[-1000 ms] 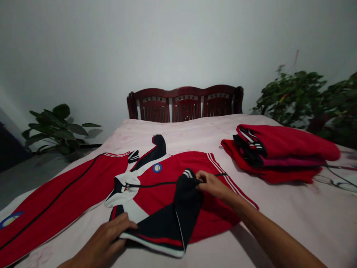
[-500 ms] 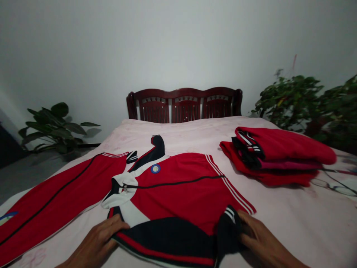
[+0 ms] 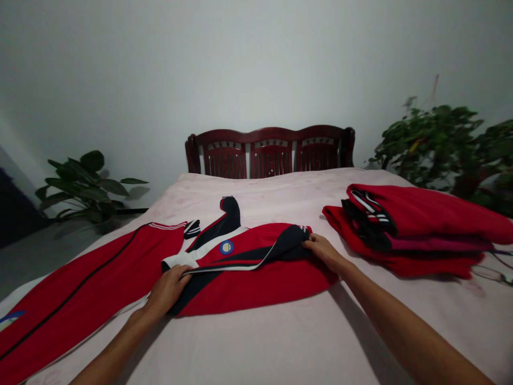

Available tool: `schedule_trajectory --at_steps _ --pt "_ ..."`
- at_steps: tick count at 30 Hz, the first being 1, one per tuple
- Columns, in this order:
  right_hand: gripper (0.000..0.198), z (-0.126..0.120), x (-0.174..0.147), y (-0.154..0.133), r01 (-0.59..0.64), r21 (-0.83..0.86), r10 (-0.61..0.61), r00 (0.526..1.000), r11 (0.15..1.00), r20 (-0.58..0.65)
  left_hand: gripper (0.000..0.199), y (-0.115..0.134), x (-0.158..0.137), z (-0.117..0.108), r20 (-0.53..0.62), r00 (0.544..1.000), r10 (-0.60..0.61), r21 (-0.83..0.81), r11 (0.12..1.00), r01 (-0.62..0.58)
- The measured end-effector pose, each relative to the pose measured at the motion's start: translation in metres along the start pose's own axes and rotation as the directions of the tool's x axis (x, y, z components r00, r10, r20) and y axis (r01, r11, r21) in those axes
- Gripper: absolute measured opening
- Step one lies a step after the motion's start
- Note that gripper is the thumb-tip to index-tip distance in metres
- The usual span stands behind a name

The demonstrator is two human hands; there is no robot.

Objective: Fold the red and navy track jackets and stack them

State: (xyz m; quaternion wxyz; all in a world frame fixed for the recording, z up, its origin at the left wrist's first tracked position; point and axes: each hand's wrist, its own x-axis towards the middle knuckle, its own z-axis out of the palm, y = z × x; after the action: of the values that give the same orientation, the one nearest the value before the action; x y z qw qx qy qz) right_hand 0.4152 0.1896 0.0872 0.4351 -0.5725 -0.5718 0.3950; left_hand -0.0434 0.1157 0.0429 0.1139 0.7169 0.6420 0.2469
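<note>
A red, navy and white zip jacket (image 3: 256,289) lies on the bed, its near side turned over onto the front. The near navy sleeve now lies across the chest, below the round blue badge. My left hand (image 3: 172,287) is closed on the jacket's shoulder edge beside the white collar. At the other end, my right hand (image 3: 320,248) pinches the cuff end of the folded sleeve near the hem. The far sleeve (image 3: 230,214) stretches away toward the headboard with its tip bent. The zip is mostly covered by the fold.
Another red jacket (image 3: 80,278) lies flat at the left, close to the collar. A stack of folded red clothes (image 3: 425,230) sits at the right, with glasses (image 3: 489,274) beside it. Beyond the pink bedsheet (image 3: 272,195) stands a dark wooden headboard (image 3: 270,152). Potted plants (image 3: 80,184) flank the bed.
Both hands have moved away from me, carrying the near sleeve and side over the jacket's front. The red back of the jacket now faces up along the near edge.
</note>
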Motion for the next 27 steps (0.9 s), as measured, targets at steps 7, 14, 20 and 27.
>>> schedule_trajectory --at_steps 7,14,20,27 --pt "0.036 -0.006 0.016 -0.013 0.2 0.333 -0.163 0.977 0.921 -0.136 0.023 -0.008 -0.019 -0.005 -0.211 0.975 0.073 -0.041 0.996 -0.083" --pt "0.015 -0.033 -0.006 0.023 -0.129 0.717 0.255 0.964 0.685 -0.07 0.012 -0.015 -0.047 0.005 -0.145 0.986 0.079 -0.089 0.992 -0.092" --pt "0.027 -0.041 -0.025 0.038 -0.347 0.496 0.37 0.927 0.796 0.055 0.011 -0.019 -0.055 0.01 -0.172 0.984 0.055 -0.043 0.997 -0.063" --pt "0.02 -0.019 -0.003 0.012 -0.073 0.385 0.176 0.954 0.92 -0.241 0.011 -0.013 -0.055 0.007 -0.294 0.956 0.024 0.007 1.0 -0.023"
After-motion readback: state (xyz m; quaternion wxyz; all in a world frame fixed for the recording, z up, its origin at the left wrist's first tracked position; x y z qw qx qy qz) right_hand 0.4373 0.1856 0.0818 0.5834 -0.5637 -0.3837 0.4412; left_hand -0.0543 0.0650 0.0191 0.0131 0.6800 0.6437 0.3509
